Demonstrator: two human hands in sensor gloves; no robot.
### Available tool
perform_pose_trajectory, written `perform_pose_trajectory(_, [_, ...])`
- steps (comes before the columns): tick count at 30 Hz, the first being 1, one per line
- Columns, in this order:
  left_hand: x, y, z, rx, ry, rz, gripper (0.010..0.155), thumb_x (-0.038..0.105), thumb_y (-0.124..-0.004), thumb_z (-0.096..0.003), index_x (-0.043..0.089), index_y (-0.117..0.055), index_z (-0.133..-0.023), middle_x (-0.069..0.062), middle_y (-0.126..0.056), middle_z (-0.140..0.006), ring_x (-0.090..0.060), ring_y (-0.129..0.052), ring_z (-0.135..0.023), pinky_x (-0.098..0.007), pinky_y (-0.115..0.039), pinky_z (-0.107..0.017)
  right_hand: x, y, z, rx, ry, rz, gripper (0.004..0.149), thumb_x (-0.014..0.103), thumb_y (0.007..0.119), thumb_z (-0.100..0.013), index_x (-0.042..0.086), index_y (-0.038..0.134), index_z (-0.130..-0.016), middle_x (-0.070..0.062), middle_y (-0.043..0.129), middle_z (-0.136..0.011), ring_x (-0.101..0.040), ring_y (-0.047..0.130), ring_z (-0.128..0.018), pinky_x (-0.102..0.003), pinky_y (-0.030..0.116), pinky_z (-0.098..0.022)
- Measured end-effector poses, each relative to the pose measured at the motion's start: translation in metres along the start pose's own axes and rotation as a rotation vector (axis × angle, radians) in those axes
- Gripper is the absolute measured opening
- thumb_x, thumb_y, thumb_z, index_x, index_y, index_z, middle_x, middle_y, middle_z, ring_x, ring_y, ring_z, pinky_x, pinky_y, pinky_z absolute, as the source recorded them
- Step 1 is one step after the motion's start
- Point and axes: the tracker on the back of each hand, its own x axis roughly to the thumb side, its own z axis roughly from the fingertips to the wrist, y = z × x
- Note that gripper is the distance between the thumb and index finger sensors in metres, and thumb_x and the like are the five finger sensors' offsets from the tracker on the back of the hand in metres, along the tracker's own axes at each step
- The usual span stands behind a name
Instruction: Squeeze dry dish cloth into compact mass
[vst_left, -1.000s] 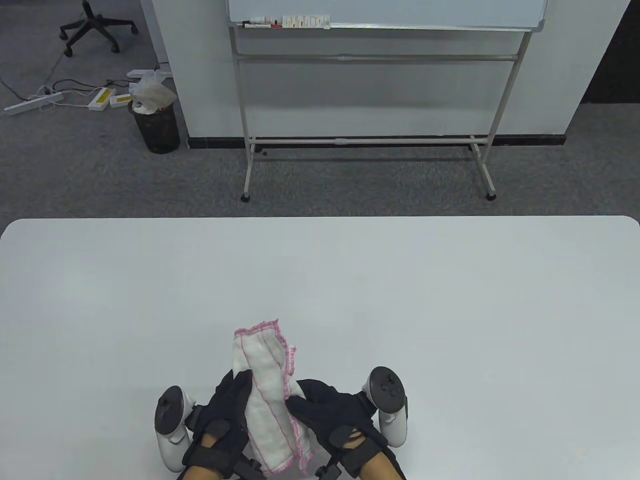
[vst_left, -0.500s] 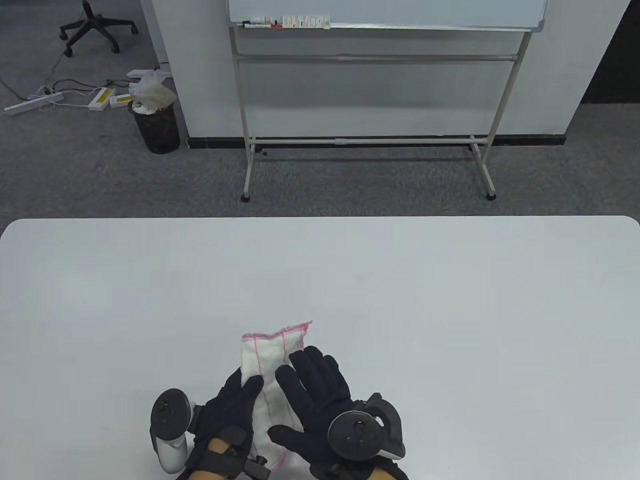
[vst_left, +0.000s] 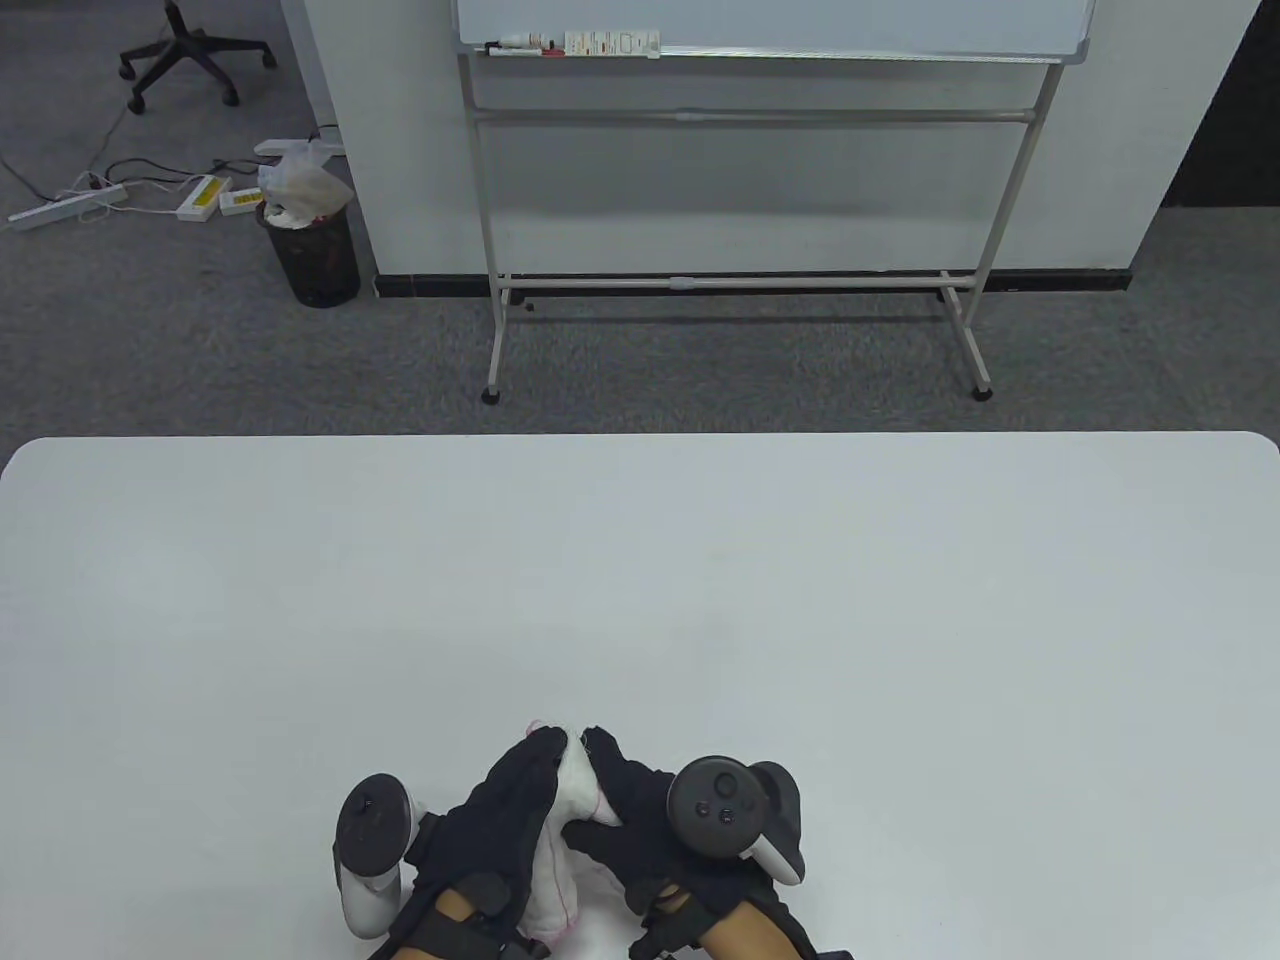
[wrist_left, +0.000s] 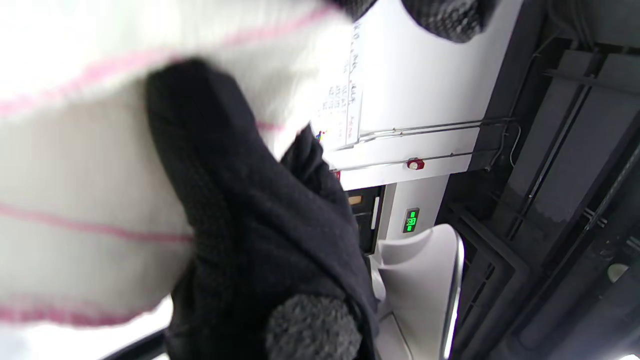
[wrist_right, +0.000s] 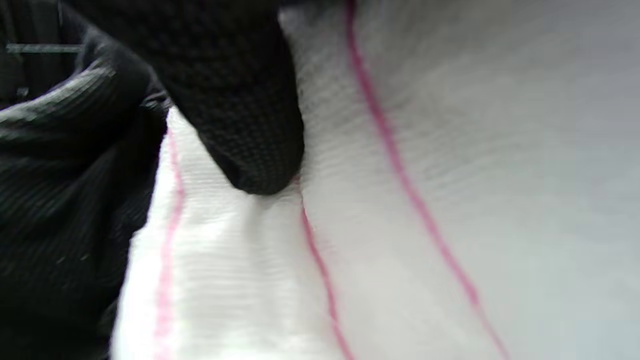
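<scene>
Right now the dish cloth (vst_left: 562, 835) sits bunched between the two gloved hands at the near edge of the table (vst_left: 640, 580), a little left of the middle. It is white with thin pink stitched lines, and only a narrow strip of it shows between the gloves in the table view, with a small peak poking out at the far end and a tail running toward the near edge. The left hand (vst_left: 505, 815) presses against the cloth's left side, its fingers curved over and gripping the fabric; in the left wrist view a gloved finger (wrist_left: 210, 165) lies across the white cloth (wrist_left: 75, 175). The right hand (vst_left: 625, 815) closes on the cloth from the right, and in the right wrist view one fingertip (wrist_right: 250, 125) digs into the fabric (wrist_right: 400, 200) beside a pink line. The fingertips of both hands meet at the far end of the bundle. A dark tracker (vst_left: 372, 830) rides on the back of the left hand and another tracker (vst_left: 725, 810) on the right. Beyond the table's far edge, on grey carpet, stands a whiteboard on a wheeled frame (vst_left: 740, 200). Far left are a black waste bin (vst_left: 312, 255) and an office chair base (vst_left: 190, 50).
</scene>
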Motion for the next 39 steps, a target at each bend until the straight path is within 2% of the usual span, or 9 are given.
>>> perform_pose_trajectory(7, [0.005,0.003,0.004,-0.028,0.083,-0.117,0.078,0.058,-0.058,-0.0594,0.008,-0.023,-0.107,-0.028,-0.032,-0.11,-0.056,-0.043,-0.095,-0.063,-0.048,-0.068,-0.008,-0.02,0.008,-0.2,0.068,0.056,0.054,0.035,0.091,-0.043,0.004,0.077,-0.085,-0.021,0.09,-0.058,-0.033,0.097,-0.025,-0.051,0.081,-0.019])
perform_pose_trajectory(11, [-0.005,-0.015,0.009,-0.337,0.353,-0.103,0.093,0.065,-0.051,-0.059,0.001,0.002,-0.099,-0.035,-0.004,-0.106,-0.063,-0.02,-0.095,-0.067,-0.035,-0.069,0.004,-0.029,0.015,-0.369,-0.032,0.083,0.054,0.036,0.087,-0.045,0.006,0.072,-0.088,-0.021,0.086,-0.066,-0.037,0.097,-0.036,-0.053,0.081,-0.027])
perform_pose_trajectory(15, [-0.018,-0.031,0.01,-0.447,0.399,0.167,0.101,0.073,-0.045,-0.0568,0.001,0.016,-0.092,-0.038,0.003,-0.102,-0.066,-0.019,-0.093,-0.068,-0.035,-0.068,0.01,-0.023,0.016,-0.352,-0.105,0.017,0.056,0.038,0.084,-0.046,0.011,0.068,-0.092,-0.02,0.08,-0.076,-0.039,0.095,-0.053,-0.056,0.078,-0.039])
perform_pose_trajectory(19, [-0.019,-0.03,0.006,-0.292,0.27,0.415,0.101,0.075,-0.045,-0.0565,0.008,0.021,-0.091,-0.036,0.0,-0.103,-0.065,-0.025,-0.094,-0.068,-0.041,-0.069,0.011,-0.006,0.017,-0.122,-0.15,-0.237,0.059,0.044,0.08,-0.048,0.014,0.065,-0.096,-0.02,0.058,-0.096,-0.044,0.075,-0.083,-0.062,0.064,-0.057])
perform_pose_trajectory(25, [-0.018,-0.013,0.004,-0.113,0.128,0.478,0.09,0.072,-0.051,-0.0597,0.014,0.004,-0.102,-0.032,-0.018,-0.105,-0.058,-0.048,-0.092,-0.059,-0.058,-0.068,0.013,0.009,0.011,0.028,-0.127,-0.447,0.062,0.053,0.077,-0.048,0.013,0.071,-0.095,-0.017,0.041,-0.106,-0.045,0.047,-0.099,-0.065,0.045,-0.067])
perform_pose_trajectory(30, [-0.011,0.001,0.005,0.018,0.065,0.269,0.067,0.07,-0.062,-0.0569,0.022,-0.043,-0.099,-0.019,-0.06,-0.093,-0.04,-0.084,-0.071,-0.045,-0.079,-0.051,0.014,0.013,0.011,-0.043,-0.02,-0.653,0.059,0.056,0.079,-0.047,0.009,0.081,-0.083,-0.017,0.046,-0.104,-0.046,0.051,-0.096,-0.065,0.048,-0.066])
perform_pose_trajectory(34, [-0.005,0.01,0.007,0.119,-0.002,0.174,0.065,0.072,-0.063,-0.0554,0.022,-0.048,-0.094,-0.012,-0.071,-0.086,-0.031,-0.091,-0.063,-0.04,-0.083,-0.046,0.018,0.013,0.015,-0.048,0.059,-0.668,0.068,0.057,0.081,-0.047,0.014,0.062,-0.096,-0.02,0.042,-0.104,-0.047,0.053,-0.095,-0.065,0.05,-0.065])
perform_pose_trajectory(36, [-0.002,0.016,0.012,0.261,-0.054,0.181,0.065,0.072,-0.062,-0.0554,0.022,-0.045,-0.093,-0.01,-0.071,-0.087,-0.031,-0.092,-0.065,-0.039,-0.084,-0.048,0.012,0.011,0.016,-0.027,0.108,-0.65,0.086,0.064,0.078,-0.046,0.014,0.04,-0.104,-0.022,0.033,-0.105,-0.049,0.048,-0.096,-0.065,0.05,-0.065])
perform_pose_trajectory(39, [0.0,0.028,0.018,0.435,-0.099,0.181,0.064,0.07,-0.061,-0.0559,0.023,-0.04,-0.093,-0.01,-0.066,-0.093,-0.032,-0.091,-0.073,-0.039,-0.085,-0.054,0.004,0.006,0.018,-0.034,0.121,-0.754,0.091,0.065,0.076,-0.047,0.011,0.032,-0.106,-0.024,0.023,-0.105,-0.053,0.037,-0.098,-0.068,0.041,-0.067])
